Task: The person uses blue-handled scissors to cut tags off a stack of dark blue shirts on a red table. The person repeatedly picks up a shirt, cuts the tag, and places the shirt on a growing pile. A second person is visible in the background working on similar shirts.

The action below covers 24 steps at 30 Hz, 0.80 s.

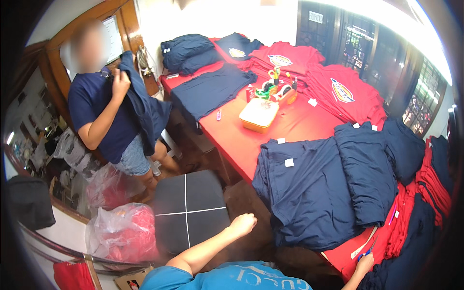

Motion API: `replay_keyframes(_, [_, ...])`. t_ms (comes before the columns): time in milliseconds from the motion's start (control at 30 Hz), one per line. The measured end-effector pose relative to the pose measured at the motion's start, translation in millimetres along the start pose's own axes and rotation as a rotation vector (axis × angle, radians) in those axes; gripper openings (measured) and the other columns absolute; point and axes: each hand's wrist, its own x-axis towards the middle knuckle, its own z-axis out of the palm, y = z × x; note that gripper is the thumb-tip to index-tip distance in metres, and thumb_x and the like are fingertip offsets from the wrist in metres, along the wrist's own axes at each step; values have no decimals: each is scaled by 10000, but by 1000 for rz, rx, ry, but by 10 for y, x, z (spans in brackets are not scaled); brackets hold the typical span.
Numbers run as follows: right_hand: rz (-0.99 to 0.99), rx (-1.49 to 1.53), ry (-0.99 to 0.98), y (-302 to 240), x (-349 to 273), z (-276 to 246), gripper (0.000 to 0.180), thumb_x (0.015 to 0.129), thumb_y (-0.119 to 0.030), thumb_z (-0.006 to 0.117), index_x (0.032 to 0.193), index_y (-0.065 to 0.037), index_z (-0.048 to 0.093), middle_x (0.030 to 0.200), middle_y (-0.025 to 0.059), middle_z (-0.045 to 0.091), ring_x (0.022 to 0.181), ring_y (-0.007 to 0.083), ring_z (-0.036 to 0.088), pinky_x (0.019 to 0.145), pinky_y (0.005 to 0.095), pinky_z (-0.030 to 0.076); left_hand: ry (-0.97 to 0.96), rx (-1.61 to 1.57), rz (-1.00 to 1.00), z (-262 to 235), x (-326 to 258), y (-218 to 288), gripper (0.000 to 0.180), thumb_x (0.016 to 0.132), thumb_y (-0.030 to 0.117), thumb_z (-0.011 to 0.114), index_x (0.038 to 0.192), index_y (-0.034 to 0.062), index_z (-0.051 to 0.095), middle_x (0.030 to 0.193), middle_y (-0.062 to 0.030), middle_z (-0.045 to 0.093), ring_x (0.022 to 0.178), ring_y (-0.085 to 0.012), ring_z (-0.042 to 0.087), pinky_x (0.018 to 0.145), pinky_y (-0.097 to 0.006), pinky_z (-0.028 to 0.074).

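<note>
My left hand hangs in the air between a black padded board with a white cross on it and the table edge. Its fingers are curled closed, and nothing shows in them. Low at the right, my right hand is closed on a pair of scissors with blue handles, over the red tabletop. Just beyond it lie navy shirts, one spread with a white tag at the collar, overhanging the table's near edge. Red folded shirts are piled beside the scissors.
A yellow-rimmed container and tape dispensers stand mid-table. Red printed shirts are stacked at the back. Another person at the left holds a navy garment. Plastic bags of red cloth sit on the floor.
</note>
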Motion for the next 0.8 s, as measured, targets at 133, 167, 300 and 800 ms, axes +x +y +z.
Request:
replay_keyframes(133, [-51, -29, -24, 37, 129, 87, 167, 790, -30, 614, 917, 78, 607, 847, 293, 649, 833, 465, 636, 752, 530, 490, -346, -125, -100, 38, -238, 448, 615, 856, 446, 657, 1336, 83, 527, 1382, -193, 458, 1229, -348, 498, 1042, -421, 412])
replay_keyframes(167, [-73, 9, -24, -79, 129, 67, 167, 781, -24, 621, 914, 77, 607, 846, 293, 650, 833, 465, 636, 755, 529, 491, -300, -320, -77, 249, -284, 490, 662, 875, 477, 626, 1366, 57, 482, 1384, -205, 454, 1260, -357, 474, 1052, -424, 402])
replay_keyframes(300, [-108, 132, -27, -181, 114, -45, 195, 751, -21, 679, 905, 79, 611, 843, 287, 655, 839, 456, 642, 754, 518, 496, -314, -453, -91, 426, -288, 948, 722, 926, 487, 549, 1398, -35, 389, 1413, -225, 427, 1313, -360, 423, 1094, -407, 358])
replay_keyframes(800, [-946, 940, -1568, -653, -480, -2005, 458, 907, -279, 632, 1233, 41, 608, 1398, 180, 493, 1324, 287, 430, 1110, 390, 287, -419, -1252, 353, -1229, -2049, 1780, 582, 983, 387, 509, 1439, 40, 406, 1540, -162, 287, 1424, -288, 264, 1142, -404, 233])
